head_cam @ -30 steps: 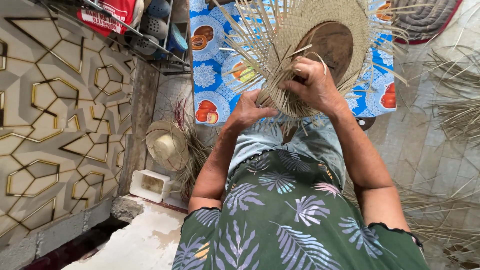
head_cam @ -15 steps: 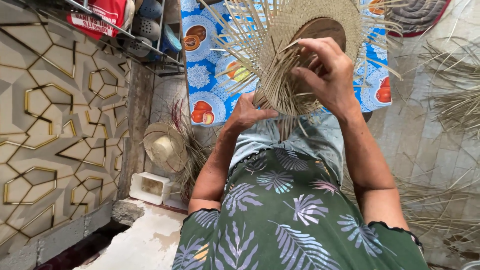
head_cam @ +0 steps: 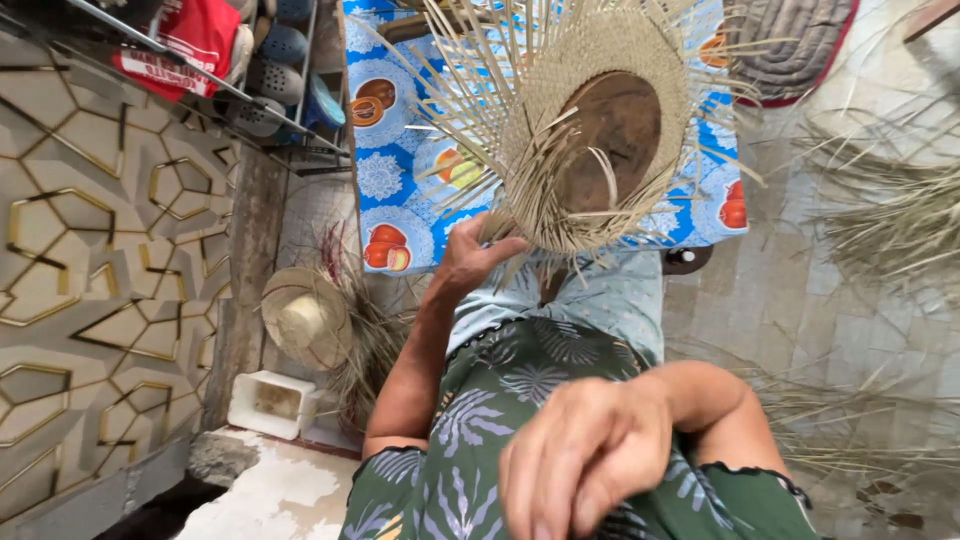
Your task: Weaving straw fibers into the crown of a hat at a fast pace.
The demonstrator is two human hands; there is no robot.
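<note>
A single head-worn camera looks steeply down over the person's own lap. The right hand (head_cam: 585, 455) is very near the lens, large and blurred at the lower centre of the frame. The left hand (head_cam: 475, 255) lies farther off at mid-frame, against the half-woven straw hat (head_cam: 600, 130) at upper centre. The floor (head_cam: 790, 290) fills the right side, a patterned wall (head_cam: 100, 250) the left.

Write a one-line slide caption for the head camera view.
Left hand grips the edge of a half-woven straw hat over a wooden mould; right hand hangs empty near the camera.
</note>
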